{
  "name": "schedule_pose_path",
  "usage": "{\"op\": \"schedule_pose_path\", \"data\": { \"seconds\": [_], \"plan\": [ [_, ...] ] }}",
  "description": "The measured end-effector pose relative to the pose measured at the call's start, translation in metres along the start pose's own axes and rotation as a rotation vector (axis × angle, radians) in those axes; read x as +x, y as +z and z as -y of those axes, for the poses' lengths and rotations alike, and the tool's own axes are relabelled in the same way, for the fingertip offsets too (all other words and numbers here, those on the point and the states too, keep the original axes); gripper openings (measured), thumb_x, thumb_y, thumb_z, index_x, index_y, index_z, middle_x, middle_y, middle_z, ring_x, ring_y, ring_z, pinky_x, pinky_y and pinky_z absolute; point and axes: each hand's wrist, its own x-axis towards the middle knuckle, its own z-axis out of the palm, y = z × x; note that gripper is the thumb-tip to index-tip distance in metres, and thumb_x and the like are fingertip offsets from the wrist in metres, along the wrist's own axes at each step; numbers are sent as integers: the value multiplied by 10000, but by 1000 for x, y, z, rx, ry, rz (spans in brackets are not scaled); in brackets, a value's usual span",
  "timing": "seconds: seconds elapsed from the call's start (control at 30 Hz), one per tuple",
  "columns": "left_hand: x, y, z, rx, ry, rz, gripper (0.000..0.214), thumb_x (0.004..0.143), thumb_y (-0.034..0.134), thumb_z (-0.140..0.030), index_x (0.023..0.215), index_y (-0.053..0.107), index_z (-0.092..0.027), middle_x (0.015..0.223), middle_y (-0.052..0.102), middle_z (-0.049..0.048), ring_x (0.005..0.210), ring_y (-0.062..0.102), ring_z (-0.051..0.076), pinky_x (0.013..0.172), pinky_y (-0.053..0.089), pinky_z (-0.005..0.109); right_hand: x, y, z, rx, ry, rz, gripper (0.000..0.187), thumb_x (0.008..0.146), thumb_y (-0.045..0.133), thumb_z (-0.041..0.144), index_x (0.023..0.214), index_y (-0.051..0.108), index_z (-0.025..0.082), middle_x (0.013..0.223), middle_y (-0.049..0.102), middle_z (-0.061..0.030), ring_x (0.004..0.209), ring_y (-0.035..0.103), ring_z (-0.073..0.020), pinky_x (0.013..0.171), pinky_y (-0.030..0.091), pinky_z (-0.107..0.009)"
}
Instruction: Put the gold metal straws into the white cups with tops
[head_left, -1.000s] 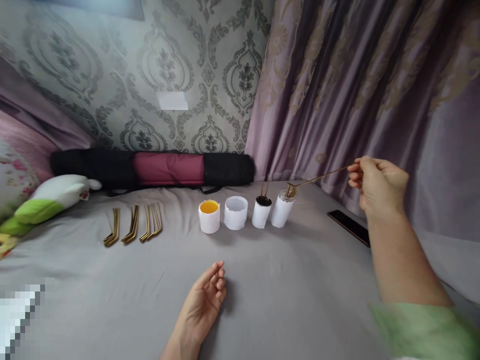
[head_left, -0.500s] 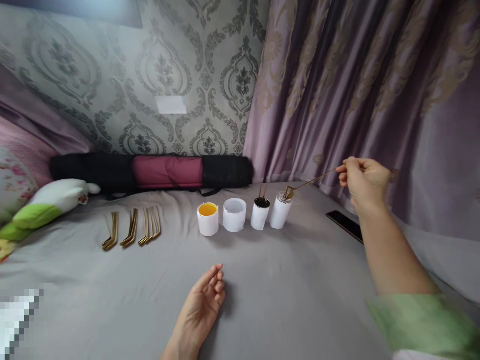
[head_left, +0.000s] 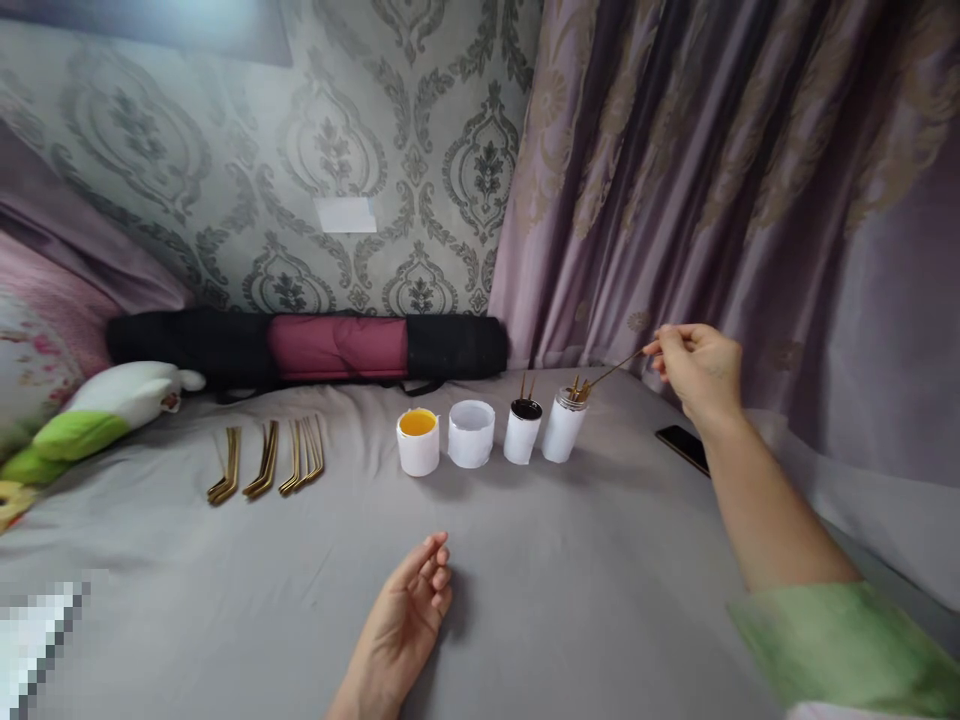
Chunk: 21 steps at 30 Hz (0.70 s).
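Note:
My right hand (head_left: pixel 697 370) pinches the end of a thin gold-coloured metal straw (head_left: pixel 619 367), at the far right. The straw slants down to the mouth of a tall white-wrapped jar (head_left: pixel 562 432), where more gold pieces stick up. Beside it stands a white-wrapped cup with a dark inside (head_left: pixel 521 435) and two thin sticks upright in it. Farther left are a white tub (head_left: pixel 471 455) and a white cup with a yellow inside (head_left: pixel 418 455). Palm up on the sheet, my left hand (head_left: pixel 409 620) has its fingers loosely curled, with nothing visible in them.
Three bundles of bent gold metal straws (head_left: pixel 260 470) lie at the left on the grey sheet (head_left: pixel 570 590). A black and maroon roll bag (head_left: pixel 337 347) lies along the wall. There is a plush toy (head_left: pixel 97 405) at the far left and a phone (head_left: pixel 684 448) near my right forearm.
My right hand has moved left, closer to the tall jar, and the straw's visible length outside it is shorter. My left hand has stayed in place.

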Motion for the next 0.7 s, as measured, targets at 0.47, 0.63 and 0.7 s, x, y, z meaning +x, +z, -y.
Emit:
{"op": "schedule_pose_path", "data": {
  "seconds": [0.47,0.63,0.7],
  "plan": [
    [1,-1,0,5,-4,1,206,702,594,-136,902,551,-107,709,501,-5,513,435,33,422,375,161,-1,18,-8,-161,-27,173,235,745,506,364,718,585,144,638,643,-41,415,516,-72,382,371,-173],
    [1,-1,-1,6,-1,-6,209,702,595,-139,904,555,-104,702,497,-4,511,432,36,412,367,163,-2,21,-18,-243,3,224,246,747,489,374,714,583,149,681,660,-58,441,544,-88,381,369,-175],
    [1,-1,-1,5,-4,-12,203,702,592,-134,899,556,-103,697,496,-4,508,430,37,408,364,162,-3,23,-21,-256,23,237,241,747,485,374,717,577,153,684,661,-57,439,545,-92,368,359,-176]
  ]
}}
